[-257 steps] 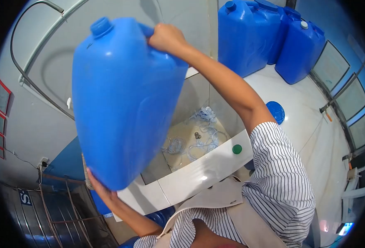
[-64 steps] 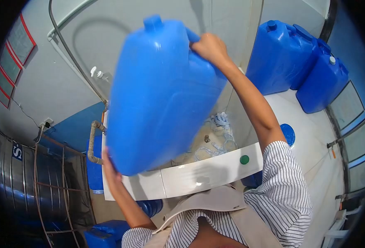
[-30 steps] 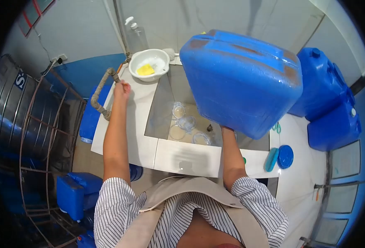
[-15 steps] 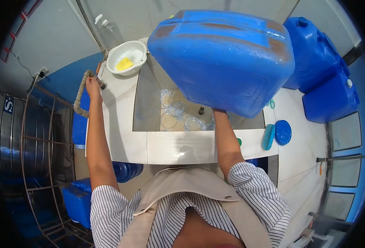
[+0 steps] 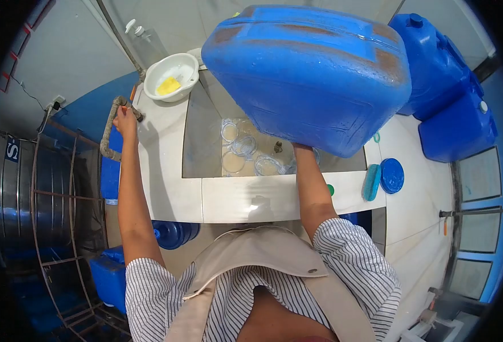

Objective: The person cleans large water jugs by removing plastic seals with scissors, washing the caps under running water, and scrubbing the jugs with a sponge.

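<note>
Blue jug (image 5: 311, 85) tilts base-up over the sink (image 5: 199, 139), right hand (image 5: 303, 150) beneath, left hand (image 5: 127, 123) at the left pipe (image 5: 107, 137), both grips unclear.

1 raised jerrycan (image 5: 314, 85), 1 basin (image 5: 185, 65), 1 brush (image 5: 371, 182) (teal).

The person wears a white shirt (image 5: 361, 259) with narrow dark stripes and loose, creased short sleeves. Over it sits a beige apron (image 5: 257, 251) with a curved edge, a dark round snap (image 5: 313, 271) toward its 4 o'clock, and broad straps running toward 5 and 7 o'clock.
</note>
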Motion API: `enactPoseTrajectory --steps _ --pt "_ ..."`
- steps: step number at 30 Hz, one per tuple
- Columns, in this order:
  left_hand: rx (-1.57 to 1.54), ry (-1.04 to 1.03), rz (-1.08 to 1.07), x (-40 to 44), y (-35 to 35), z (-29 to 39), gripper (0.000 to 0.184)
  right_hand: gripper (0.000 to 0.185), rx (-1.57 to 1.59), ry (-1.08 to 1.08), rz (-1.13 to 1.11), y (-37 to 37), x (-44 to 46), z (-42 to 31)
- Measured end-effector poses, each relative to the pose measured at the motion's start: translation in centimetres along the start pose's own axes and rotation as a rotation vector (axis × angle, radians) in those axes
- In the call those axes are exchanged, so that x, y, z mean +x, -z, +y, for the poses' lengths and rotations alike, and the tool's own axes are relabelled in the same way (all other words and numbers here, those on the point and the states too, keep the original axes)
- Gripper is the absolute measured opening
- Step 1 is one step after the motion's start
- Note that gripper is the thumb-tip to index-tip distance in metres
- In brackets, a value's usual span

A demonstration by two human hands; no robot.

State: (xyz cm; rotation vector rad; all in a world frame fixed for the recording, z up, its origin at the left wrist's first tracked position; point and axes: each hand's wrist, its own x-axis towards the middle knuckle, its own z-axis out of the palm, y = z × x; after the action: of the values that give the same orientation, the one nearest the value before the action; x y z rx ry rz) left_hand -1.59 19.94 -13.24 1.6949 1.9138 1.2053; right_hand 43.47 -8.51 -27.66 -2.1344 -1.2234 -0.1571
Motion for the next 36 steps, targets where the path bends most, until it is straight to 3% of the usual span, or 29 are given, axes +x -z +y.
enactPoseTrajectory --steps 1,3,9,12,14,16,18,19,20,21,22,23,24,26,27,29,36 --pt "0.041 0.013 0.037 -0.1 -0.1 0.0 0.051 0.06 0.563 -0.056 0.054 -0.4 0.3 0.0" --pt "0.052 -0.007 0.03 -0.1 -0.2 0.0 0.051 0.06 1.127 -0.112 0.108 -1.3 0.4 0.3" --pt "0.095 -0.073 0.037 -1.0 0.2 0.9 0.047 0.056 1.234 -0.101 0.166 -1.8 0.4 0.4" --pt "0.114 -0.191 -0.007 -1.5 -0.1 0.0 0.043 0.054 1.08 -0.069 0.105 -1.0 0.4 0.0" --pt "0.112 -0.267 -0.039 -2.5 -0.1 -0.5 0.041 0.053 0.796 -0.06 0.035 -0.6 0.3 -0.3" --pt "0.444 -0.25 -0.31 -5.6 -0.4 0.2 0.042 0.053 0.51 -0.057 -0.026 -0.2 0.3 -0.5" --pt "0.495 -0.246 -0.289 -7.9 -0.6 0.4 0.044 0.052 0.361 -0.069 -0.039 0.8 0.4 -1.5" --pt "0.544 -0.236 -0.26 -8.1 -1.2 1.2 0.045 0.051 1.12 -0.253 0.039 1.3 0.9 -2.8" --pt "0.338 0.006 -0.442 -5.7 -1.2 1.1 0.054 0.05 1.88 -0.421 0.129 2.0 1.1 -3.3" --pt "0.33 -0.017 -0.453 -5.6 -0.7 3.3 0.054 0.05 1.876 -0.414 0.159 2.7 1.5 -2.9" --pt "-0.194 0.0 -0.464 -5.1 0.5 5.5 0.061 0.051 1.009 -0.243 -0.068 3.4 1.8 -2.3" --pt "-0.717 0.027 -0.468 -5.0 1.4 8.1 0.071 0.051 0.137 -0.037 -0.126 4.0 2.1 -1.7" --pt "-0.72 0.011 -0.498 -5.2 1.4 10.3 0.071 0.05 -0.085 0.037 -0.13 4.8 2.7 -2.2" --pt "-1.23 0.061 -0.348 -6.4 0.1 14.5 0.075 0.049 0.322 -0.082 -0.137 6.0 3.8 -4.0" --pt "-1.237 0.053 -0.387 -7.5 -1.1 15.7 0.075 0.048 0.685 -0.193 -0.124 6.3 3.8 -5.5" --pt "-1.377 0.045 -0.555 -10.7 -3.1 16.4 0.07 0.047 1.1 -0.326 -0.122 6.2 2.6 -9.0" --pt "-1.752 0.097 -1.109 -16.6 -8.3 16.7 0.06 0.043 1.635 -0.565 -0.182 11.7 3.9 -4.9"
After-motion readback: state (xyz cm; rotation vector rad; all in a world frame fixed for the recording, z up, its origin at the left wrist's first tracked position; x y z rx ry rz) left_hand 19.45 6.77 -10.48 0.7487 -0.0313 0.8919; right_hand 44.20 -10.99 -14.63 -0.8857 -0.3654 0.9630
